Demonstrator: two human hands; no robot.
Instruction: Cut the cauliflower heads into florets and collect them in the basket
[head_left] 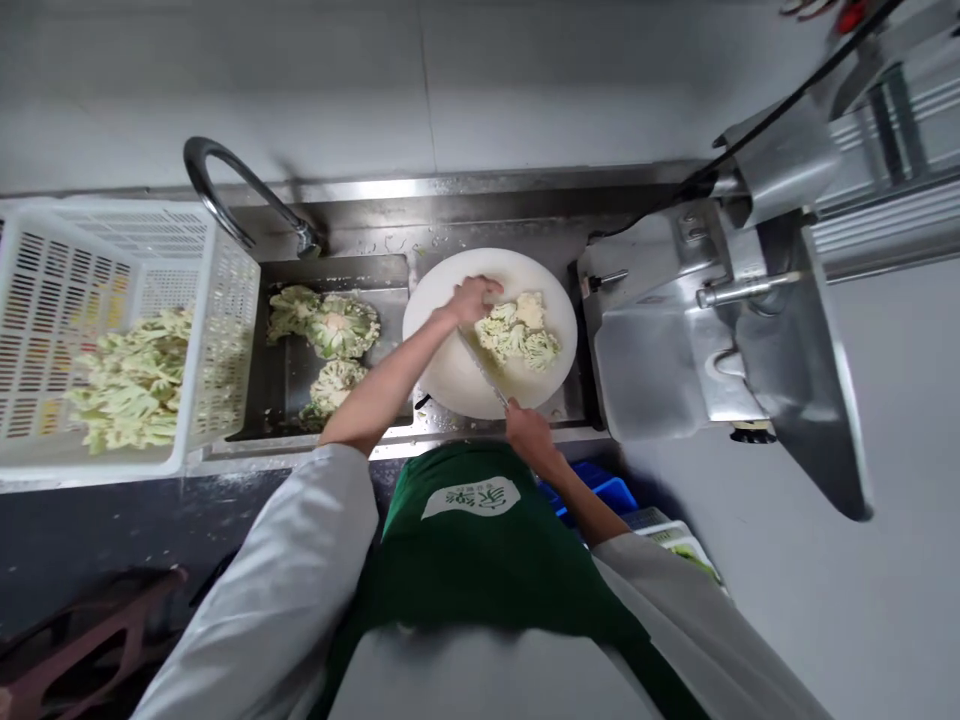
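Note:
A round white cutting board (442, 385) lies across the sink's right side, with cut cauliflower pieces (517, 330) on it. My right hand (529, 432) grips the handle of a knife (481, 365), whose blade points up and left across the board, beside the cauliflower. Just past the blade's tip, my left hand (475, 300) is over the board at the upper left of the pieces. Its fingers look apart and bent, with nothing visible in them; whether they touch the cauliflower I cannot tell. Left of the board, whole cauliflower heads (341, 325) rest in the sink basin (390, 275).
A white plastic basket (191, 400) with many cauliflower florets (142, 375) stands at the left. Behind the basin curves a faucet (247, 185). To the right is a metal slicing machine (675, 330) with a cable. Blue crates (600, 490) sit low beside my right forearm.

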